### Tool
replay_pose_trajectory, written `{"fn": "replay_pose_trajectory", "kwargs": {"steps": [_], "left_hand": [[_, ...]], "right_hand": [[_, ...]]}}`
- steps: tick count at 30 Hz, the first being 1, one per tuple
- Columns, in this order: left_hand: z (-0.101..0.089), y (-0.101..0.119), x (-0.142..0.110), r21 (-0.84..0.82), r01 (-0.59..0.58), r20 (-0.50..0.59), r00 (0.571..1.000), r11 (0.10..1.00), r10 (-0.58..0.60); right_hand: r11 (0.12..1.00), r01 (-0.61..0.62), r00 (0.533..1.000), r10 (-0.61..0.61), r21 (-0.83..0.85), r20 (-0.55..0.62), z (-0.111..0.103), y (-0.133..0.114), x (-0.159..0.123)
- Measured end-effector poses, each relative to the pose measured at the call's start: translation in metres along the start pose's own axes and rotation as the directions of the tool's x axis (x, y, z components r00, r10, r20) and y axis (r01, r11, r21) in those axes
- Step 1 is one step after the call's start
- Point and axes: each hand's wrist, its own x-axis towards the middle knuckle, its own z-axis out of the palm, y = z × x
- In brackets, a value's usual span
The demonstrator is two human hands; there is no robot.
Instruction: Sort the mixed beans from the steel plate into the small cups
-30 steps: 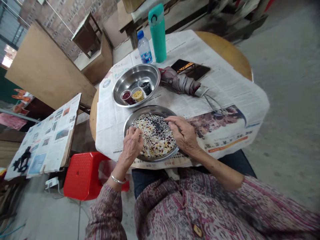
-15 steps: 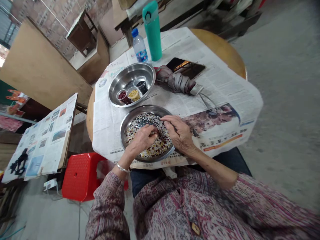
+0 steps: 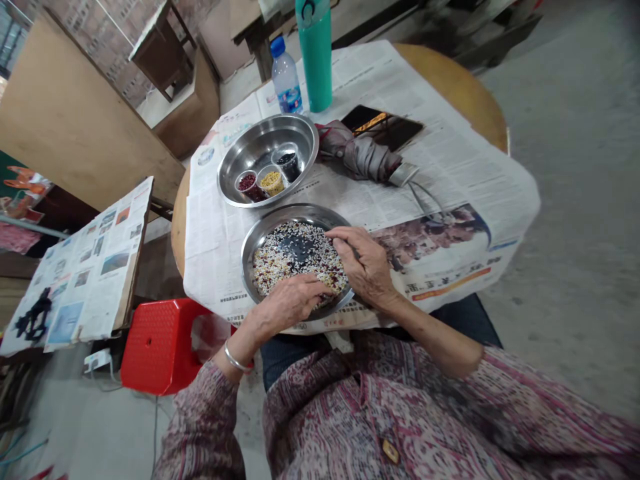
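Observation:
A metal bowl (image 3: pixel 249 233) in front of me holds a loose mix of white, yellow, dark red and black grains and beans (image 3: pixel 280 257). My left hand (image 3: pixel 293 297) lies low over the near side of the mix, fingers stretched to the right, with the tips down among the grains. On the bowl's right rim rests my right hand (image 3: pixel 367 263), its fingers bent over the edge and thumb and forefinger above the grains. Behind stands a second metal bowl (image 3: pixel 237 150) with small clear cups of red beans (image 3: pixel 250 185), yellow beans (image 3: pixel 271 183) and black beans (image 3: pixel 287 165).
Newspaper (image 3: pixel 210 253) covers the round table. A water bottle (image 3: pixel 287 77), a green flask (image 3: pixel 317 67), a folded umbrella (image 3: pixel 365 157) and a dark phone or tablet (image 3: pixel 395 130) lie or stand beyond the bowls. A red stool (image 3: pixel 155 347) stands at the left.
My left hand has moved toward me and slightly right across the mix, its fingers now straighter. A wider dark patch shows in the bowl's middle. My right hand stays at the rim.

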Motion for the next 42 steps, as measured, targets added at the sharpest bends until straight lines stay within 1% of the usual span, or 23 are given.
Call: {"fn": "replay_pose_trajectory", "kwargs": {"steps": [3,5,7,10,12,14,16,19,21,24,26,29,32,34,36,37,39,42], "left_hand": [[0.0,-0.002,0.004,0.077,0.143,-0.045,0.989,0.987,-0.139],[-0.003,-0.005,0.002,0.098,0.245,-0.097,0.967,0.965,-0.236],[-0.007,-0.009,-0.001,0.092,0.313,-0.163,0.941,0.945,-0.296],[-0.013,-0.014,-0.002,0.087,0.343,-0.314,0.901,0.935,-0.301],[-0.015,-0.018,0.003,0.099,0.348,-0.373,0.882,0.932,-0.289],[-0.015,-0.021,0.011,0.089,0.355,-0.357,0.883,0.93,-0.303],[-0.013,-0.023,0.021,0.041,0.339,-0.317,0.897,0.94,-0.309],[-0.011,-0.024,0.034,-0.036,0.249,-0.273,0.929,0.968,-0.249],[-0.011,-0.023,0.042,-0.05,0.208,-0.261,0.941,0.977,-0.213],[-0.014,-0.022,0.052,-0.046,0.198,-0.273,0.94,0.979,-0.203],[-0.015,-0.022,0.053,-0.062,0.187,-0.271,0.942,0.98,-0.197],[-0.015,-0.022,0.04,-0.111,0.148,-0.251,0.953,0.983,-0.172],[-0.012,-0.018,0.013,-0.128,0.142,-0.225,0.96,0.982,-0.168],[-0.01,-0.015,-0.006,-0.121,0.144,-0.166,0.973,0.982,-0.163],[-0.01,-0.012,-0.019,-0.127,0.146,-0.119,0.98,0.981,-0.162],[-0.01,-0.011,-0.022,-0.134,0.154,-0.12,0.978,0.979,-0.17],[-0.011,-0.011,-0.023,-0.123,0.171,-0.165,0.968,0.978,-0.19],[-0.014,-0.015,-0.012,-0.012,0.216,-0.244,0.946,0.976,-0.213]], "right_hand": [[1.0,0.0,1.0,0.0,0.001,-0.001,0.0,0.0,0.001],[1.0,-0.003,1.0,0.003,0.003,0.005,-0.001,-0.001,0.001],[1.0,-0.006,1.0,0.006,0.001,0.01,-0.001,-0.002,0.001],[1.0,-0.004,1.0,0.004,0.002,0.014,-0.002,-0.002,0.001],[1.0,-0.004,1.0,0.004,0.003,0.015,-0.002,-0.003,0.001],[1.0,-0.004,1.0,0.004,0.001,0.014,-0.002,-0.002,0.001],[1.0,-0.005,1.0,0.005,-0.002,0.015,-0.002,-0.002,0.001],[1.0,0.003,1.0,-0.003,0.001,0.014,-0.001,-0.001,0.001],[1.0,0.007,1.0,-0.007,0.003,0.006,-0.001,-0.001,0.0],[1.0,0.004,1.0,-0.004,0.001,0.002,0.0,-0.001,0.0],[1.0,0.001,1.0,-0.001,0.005,0.001,0.0,-0.001,0.001],[1.0,-0.001,1.0,0.001,0.008,0.009,-0.001,-0.001,0.002],[1.0,-0.011,0.999,0.011,-0.003,0.032,-0.003,-0.003,0.003],[1.0,-0.018,0.999,0.018,-0.008,0.035,-0.003,-0.004,0.003],[1.0,-0.023,0.999,0.023,-0.006,0.031,-0.003,-0.004,0.002],[1.0,-0.026,0.999,0.026,-0.005,0.029,-0.003,-0.004,0.002],[1.0,-0.027,0.999,0.028,-0.008,0.027,-0.003,-0.003,0.001],[1.0,-0.018,1.0,0.018,-0.016,0.025,-0.002,-0.001,0.001]]}}
